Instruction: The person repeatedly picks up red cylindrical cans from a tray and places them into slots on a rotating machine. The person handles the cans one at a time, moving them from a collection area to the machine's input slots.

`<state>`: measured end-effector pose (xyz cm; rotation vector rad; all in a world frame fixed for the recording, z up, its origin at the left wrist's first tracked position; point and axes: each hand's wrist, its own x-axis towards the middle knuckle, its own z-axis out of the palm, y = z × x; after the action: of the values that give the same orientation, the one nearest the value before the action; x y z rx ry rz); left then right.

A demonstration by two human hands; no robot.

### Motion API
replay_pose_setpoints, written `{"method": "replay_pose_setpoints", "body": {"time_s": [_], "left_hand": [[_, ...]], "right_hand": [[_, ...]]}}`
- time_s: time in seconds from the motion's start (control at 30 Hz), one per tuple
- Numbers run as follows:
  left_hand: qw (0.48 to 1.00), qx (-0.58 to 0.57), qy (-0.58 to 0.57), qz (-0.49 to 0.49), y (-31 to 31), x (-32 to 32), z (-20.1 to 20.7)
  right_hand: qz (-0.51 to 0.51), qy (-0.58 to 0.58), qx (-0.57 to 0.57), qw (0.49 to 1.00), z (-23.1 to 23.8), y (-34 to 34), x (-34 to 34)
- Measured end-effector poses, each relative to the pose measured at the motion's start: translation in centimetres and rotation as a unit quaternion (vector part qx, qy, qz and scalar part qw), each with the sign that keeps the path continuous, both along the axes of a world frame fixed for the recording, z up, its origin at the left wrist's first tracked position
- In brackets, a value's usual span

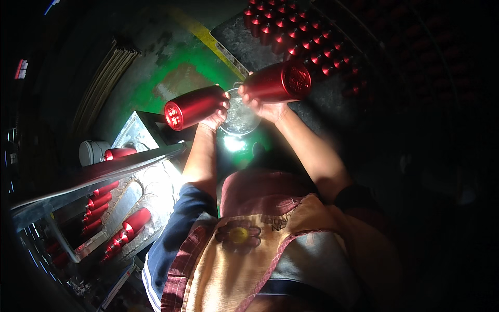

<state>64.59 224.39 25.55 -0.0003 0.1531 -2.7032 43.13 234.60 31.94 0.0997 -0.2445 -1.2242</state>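
My left hand grips a shiny red metal bottle, held tilted with its bottom end pointing left. A second red bottle sits in my right hand, its bottom end pointing right. Both bottles' mouths meet over a round clear glass bowl that sits just below my hands and catches bright light.
Many upright red bottles stand in rows on a dark tray at the top right. More red bottles lie in a metal rack at the lower left, under a metal bar. The floor is green with a yellow stripe.
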Motion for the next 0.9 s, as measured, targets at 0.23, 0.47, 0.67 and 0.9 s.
{"method": "replay_pose_setpoints", "body": {"time_s": [0.23,0.47,0.67,0.9], "left_hand": [[0.971,-0.034,-0.201,0.127,13.7,12.4,0.7],[0.947,0.104,-0.272,0.137,32.2,27.8,3.8],[0.894,0.034,-0.378,0.240,34.8,41.9,11.0],[0.696,-0.291,-0.546,0.363,26.2,60.6,23.8]], "right_hand": [[0.050,0.069,0.082,0.993,-4.6,11.5,1.0],[0.078,-0.033,0.178,0.980,-7.5,29.5,7.7],[0.091,-0.058,0.219,0.970,-8.5,37.5,13.1],[0.064,0.060,0.177,0.980,-4.3,33.0,20.0]]}}
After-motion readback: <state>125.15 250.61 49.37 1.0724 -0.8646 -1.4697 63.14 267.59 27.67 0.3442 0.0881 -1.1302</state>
